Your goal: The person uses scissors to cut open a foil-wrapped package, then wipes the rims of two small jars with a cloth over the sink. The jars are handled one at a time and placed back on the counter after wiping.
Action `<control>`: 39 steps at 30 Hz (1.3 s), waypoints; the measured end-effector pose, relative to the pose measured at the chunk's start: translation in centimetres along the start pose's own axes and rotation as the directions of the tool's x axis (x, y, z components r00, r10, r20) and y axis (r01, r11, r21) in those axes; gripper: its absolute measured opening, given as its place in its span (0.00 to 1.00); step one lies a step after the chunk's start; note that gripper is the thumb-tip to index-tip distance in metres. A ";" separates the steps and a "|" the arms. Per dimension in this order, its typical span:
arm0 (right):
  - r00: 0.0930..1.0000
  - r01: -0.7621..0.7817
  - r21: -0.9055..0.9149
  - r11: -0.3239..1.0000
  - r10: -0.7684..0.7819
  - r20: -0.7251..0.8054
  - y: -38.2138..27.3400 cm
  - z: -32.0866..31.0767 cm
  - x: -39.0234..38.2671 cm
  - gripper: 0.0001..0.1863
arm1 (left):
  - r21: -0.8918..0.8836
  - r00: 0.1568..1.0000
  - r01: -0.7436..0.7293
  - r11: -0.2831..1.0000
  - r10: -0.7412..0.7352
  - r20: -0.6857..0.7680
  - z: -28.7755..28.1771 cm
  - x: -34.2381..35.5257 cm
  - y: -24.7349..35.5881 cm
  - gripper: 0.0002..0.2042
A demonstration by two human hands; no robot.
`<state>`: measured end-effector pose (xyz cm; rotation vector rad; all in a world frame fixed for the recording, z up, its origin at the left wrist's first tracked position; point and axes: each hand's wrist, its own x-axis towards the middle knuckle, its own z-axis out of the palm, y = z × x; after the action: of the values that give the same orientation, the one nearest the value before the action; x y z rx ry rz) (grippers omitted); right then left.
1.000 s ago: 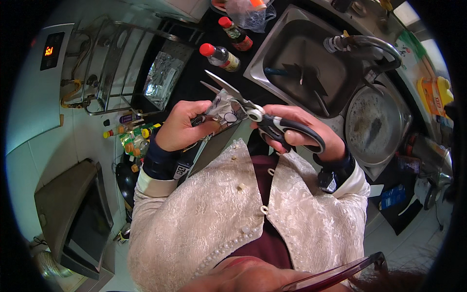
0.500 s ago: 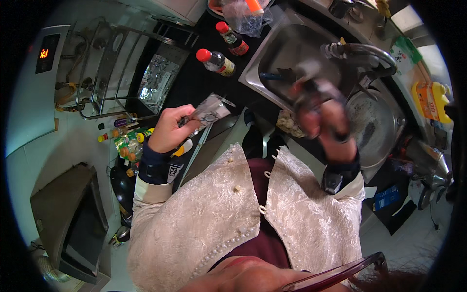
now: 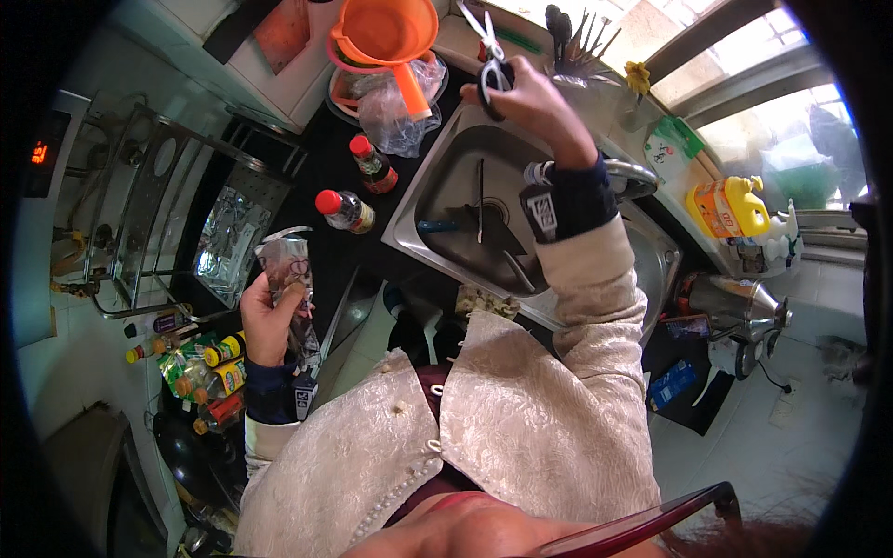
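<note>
My left hand (image 3: 267, 324) is closed round a silvery clear plastic packet (image 3: 288, 259), pinched between thumb and fingers and held upright left of the sink. A thin pale strip curves along the packet's top edge; dark contents show through its side. Reaching across the far edge of the sink (image 3: 402, 231), my right hand (image 3: 541, 104) grips scissors (image 3: 490, 58) with black handles. Their blades are parted and point away toward the back ledge. Below, in the sink basin, lie a blue-handled knife (image 3: 437, 226) and other dark utensils.
Two red-capped sauce bottles (image 3: 346, 212) (image 3: 374, 166) stand on the black counter. Behind them an orange dipper (image 3: 386, 33) rests over plastic bags. A faucet (image 3: 633, 177) sits behind my right wrist. Yellow jug (image 3: 730, 209) and steel kettle (image 3: 739, 302) are at right.
My right hand has moved from above the sink to its far edge with the scissors. My left hand has turned the packet more upright. The view has shifted to show more of the back.
</note>
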<state>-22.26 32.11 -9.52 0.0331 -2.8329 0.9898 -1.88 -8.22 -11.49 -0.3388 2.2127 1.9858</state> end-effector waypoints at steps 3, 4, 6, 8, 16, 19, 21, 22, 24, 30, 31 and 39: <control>0.982 -0.168 0.006 0.986 0.168 -0.083 2.5 0.5 5.4 0.38 | -0.128 1.000 -0.016 0.992 0.017 0.006 -0.9 0.4 -1.1 0.11; 0.970 -0.199 0.003 0.980 0.198 -0.141 3.4 1.1 6.5 0.35 | -0.137 0.999 -0.041 0.990 0.041 -0.004 -1.0 0.6 -1.3 0.11; 0.940 -0.275 -0.039 0.961 0.260 -0.222 5.0 2.2 8.4 0.29 | -0.140 0.999 -0.039 0.989 0.036 -0.024 -1.3 1.1 -1.6 0.11; 0.913 -0.365 -0.058 0.929 0.345 -0.217 6.6 3.3 9.2 0.27 | -0.144 0.998 -0.059 0.988 0.054 -0.039 -1.5 1.6 -1.8 0.05; 0.887 -0.459 -0.315 0.830 0.408 -0.217 12.0 7.9 9.0 0.16 | -0.157 0.999 -0.020 0.987 0.015 -0.034 -1.4 3.2 -2.3 0.08; 0.876 -0.478 -0.369 0.797 0.407 -0.258 12.8 9.1 9.1 0.13 | -0.151 0.999 0.020 0.988 -0.027 -0.045 -1.1 3.6 -2.3 0.05; 0.868 -0.492 -0.398 0.774 0.403 -0.289 13.4 10.0 9.1 0.11 | -0.126 0.998 0.039 0.991 -0.046 -0.051 -0.9 3.7 -2.3 0.04; 0.870 -0.485 -0.430 0.761 0.371 -0.325 13.7 10.5 9.3 0.10 | -0.129 0.998 0.039 0.991 -0.044 -0.041 -0.9 3.8 -2.3 0.04; 0.882 -0.458 -0.492 0.740 0.308 -0.357 14.4 11.4 9.7 0.09 | -0.132 0.999 0.046 0.990 -0.048 -0.017 -0.9 3.9 -2.4 0.04; 0.931 -0.309 -0.623 0.718 0.097 -0.351 17.4 12.3 12.6 0.08 | -0.129 0.996 0.054 0.990 -0.063 -0.068 -1.6 3.7 -2.9 0.05; 0.930 -0.314 -0.622 0.717 0.101 -0.353 18.0 12.4 13.2 0.08 | -0.122 0.996 0.051 0.991 -0.059 -0.064 -1.7 3.7 -2.8 0.05; 0.927 -0.320 -0.604 0.729 0.109 -0.360 14.6 10.9 13.7 0.14 | -0.208 0.976 0.153 0.966 -0.181 -0.123 -1.7 3.5 -1.8 0.11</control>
<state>-38.19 37.10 -25.04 -0.4949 -2.7498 -0.0474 -4.74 -10.35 -13.97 -0.6884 1.9888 2.1508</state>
